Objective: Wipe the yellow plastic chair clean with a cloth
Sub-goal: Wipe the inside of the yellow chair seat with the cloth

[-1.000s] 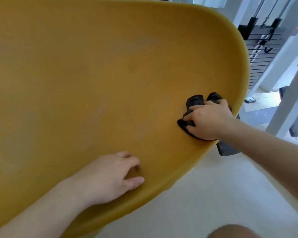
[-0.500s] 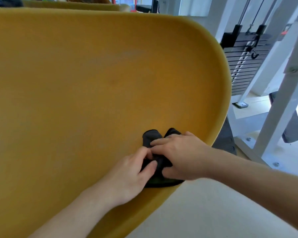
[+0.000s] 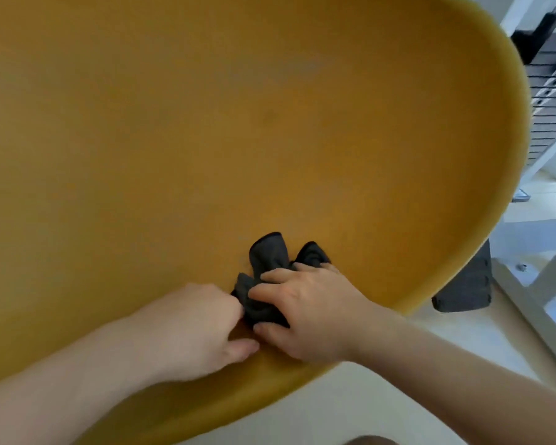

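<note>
Bright daylight from upper right, background there nearly blown out. Chair shell [image 3: 270, 123] evenly lit, no glare; soft shadow under both hands. Overall soft focus, motion blur at right edge, wide-angle bending at the borders.

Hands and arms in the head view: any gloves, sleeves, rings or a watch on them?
None that show. The left hand and right hand are bare, with no gloves or visible rings. Both forearms are uncovered to the frame edge, with no sleeve, watch or band.
</note>
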